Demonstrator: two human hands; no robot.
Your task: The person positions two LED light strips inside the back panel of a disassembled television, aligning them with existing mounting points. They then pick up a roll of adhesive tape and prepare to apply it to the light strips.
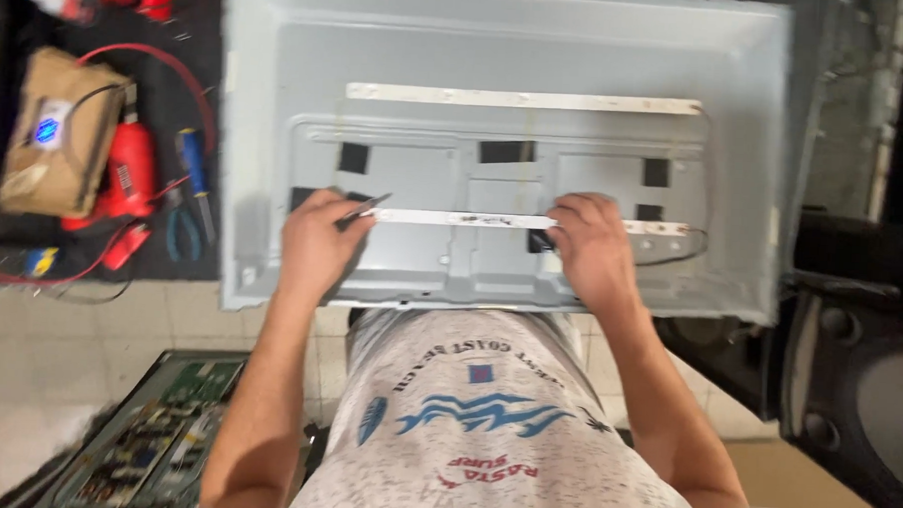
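Head view is slightly blurred: nearest, at the lower left on the pale tiled floor (27,369), a green circuit board (150,439) is cut off by the edge. Beyond it, the left hand (317,241) has its fingers closed around a thin metal tool (365,209) whose tip meets the near white strip (493,220), while the right hand (590,244) presses curled fingers on that strip, hiding what is under them. The strip lies across the grey metal panel (755,144), black tape squares (355,157) and a second white strip (522,99) beyond, and far left a tan box (60,135) with a round blue label.
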